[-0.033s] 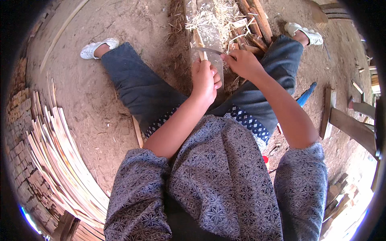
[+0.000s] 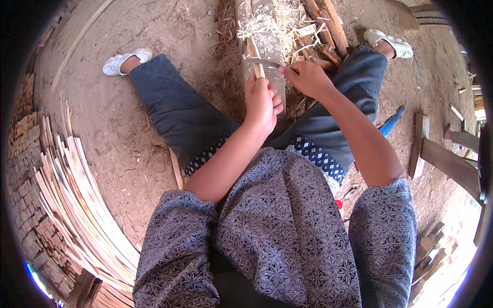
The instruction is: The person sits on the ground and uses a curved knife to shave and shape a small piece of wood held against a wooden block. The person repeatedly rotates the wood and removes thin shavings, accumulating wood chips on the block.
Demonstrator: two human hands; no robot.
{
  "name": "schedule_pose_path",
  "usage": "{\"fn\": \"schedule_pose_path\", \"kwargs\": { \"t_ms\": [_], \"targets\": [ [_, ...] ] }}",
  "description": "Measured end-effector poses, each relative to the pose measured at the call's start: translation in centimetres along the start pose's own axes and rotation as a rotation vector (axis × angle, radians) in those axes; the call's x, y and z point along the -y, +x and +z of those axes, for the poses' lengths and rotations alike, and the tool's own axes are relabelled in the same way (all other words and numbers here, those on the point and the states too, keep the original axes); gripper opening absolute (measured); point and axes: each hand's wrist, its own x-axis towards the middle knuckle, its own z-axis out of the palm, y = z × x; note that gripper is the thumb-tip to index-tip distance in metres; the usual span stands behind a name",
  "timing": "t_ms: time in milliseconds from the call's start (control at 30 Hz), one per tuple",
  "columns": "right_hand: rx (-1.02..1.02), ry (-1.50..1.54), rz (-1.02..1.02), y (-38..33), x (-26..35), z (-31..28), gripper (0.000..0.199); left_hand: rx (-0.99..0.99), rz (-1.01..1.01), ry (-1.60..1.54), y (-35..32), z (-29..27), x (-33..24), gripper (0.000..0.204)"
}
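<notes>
Toward twelve o'clock, the left hand (image 2: 264, 102) clamps the stick (image 2: 260, 71), likely steadying it against the knife (image 2: 266, 62) clenched in the right hand (image 2: 308, 79).

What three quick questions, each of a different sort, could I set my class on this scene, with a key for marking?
1. Which hand holds the curved-bladed tool?
2. True or false: the left hand is empty.
3. Choose one. The pale wood shavings are heaped on:
A. the plank
B. the white shoes
C. the blue object

Key:
1. The right hand.
2. False: the left hand has its fingers closed around a pale wooden strip.
3. A.
</notes>
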Motion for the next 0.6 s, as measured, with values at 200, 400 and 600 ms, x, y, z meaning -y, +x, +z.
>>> {"fn": "schedule_pose_path", "kwargs": {
  "t_ms": [200,400,600],
  "targets": [
    [-0.027,-0.090,0.069,5.3,-0.3,2.1,0.062,0.000,0.014,0.029,-0.2,-0.1,0.0,0.007],
    [0.136,-0.018,0.154,9.2,0.2,0.3,0.066,0.024,-0.013,0.030,-0.4,-0.4,-1.5,0.006],
    [0.168,0.066,0.019,0.6,0.8,-3.0,0.063,0.047,-0.007,0.002,-0.2,-0.6,-1.0,0.006]
  ]
}}
